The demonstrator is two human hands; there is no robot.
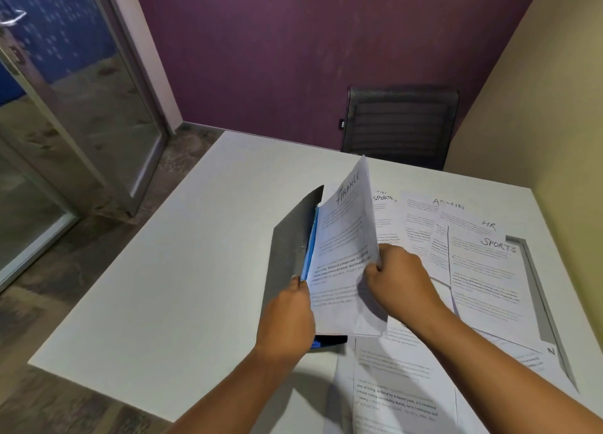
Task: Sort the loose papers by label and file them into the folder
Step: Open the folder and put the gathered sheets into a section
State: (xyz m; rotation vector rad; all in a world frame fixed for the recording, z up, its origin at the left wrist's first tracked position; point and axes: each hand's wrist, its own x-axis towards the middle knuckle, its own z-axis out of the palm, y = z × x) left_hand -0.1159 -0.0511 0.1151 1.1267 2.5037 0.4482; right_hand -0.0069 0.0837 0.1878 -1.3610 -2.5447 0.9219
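A grey folder with a blue inner edge is held up off the white table, its cover swung open to the left. My left hand grips the folder at its lower edge. A sheet marked FINANCE stands inside the folder, and my right hand pinches its right edge. Loose sheets lie to the right: one marked SPORTS, one marked HR, one marked ADMIN, and another SPORTS sheet behind the folder. More sheets lie under my right forearm.
A black mesh chair stands at the table's far side against a purple wall. A glass door is at the left. A beige wall runs along the right. A grey slot cuts the table near its right edge.
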